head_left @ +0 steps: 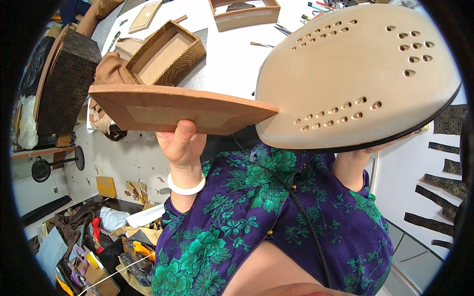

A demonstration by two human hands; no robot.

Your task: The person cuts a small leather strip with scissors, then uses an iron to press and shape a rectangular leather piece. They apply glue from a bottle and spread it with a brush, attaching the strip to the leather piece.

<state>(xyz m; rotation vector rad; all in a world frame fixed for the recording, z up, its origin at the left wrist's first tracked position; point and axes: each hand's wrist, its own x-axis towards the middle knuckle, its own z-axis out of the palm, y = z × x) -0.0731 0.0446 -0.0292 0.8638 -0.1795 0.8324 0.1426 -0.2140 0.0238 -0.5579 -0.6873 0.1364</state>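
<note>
My left hand [183,143] holds up a flat brown covered board [168,106] by its near edge, thumb on the face toward me. A paler rectangle shows in the middle of that face. On the right, a large iron [340,74] is raised with its beige soleplate and several rows of steam holes turned to the camera. My right hand [368,150] is mostly hidden behind the iron; its wrist shows under the dark rim, where it grips the iron. The soleplate's left edge is beside the board's right corner; whether they touch, I cannot tell.
On the white table lie an open patterned box [170,54], a brown open box frame [247,17], a small pale panel [144,17] and brown cloth [112,69]. A dark patterned box [71,81] stands left. Dark fabric strips [434,200] hang right. Scissors and scraps [106,232] crowd the lower left.
</note>
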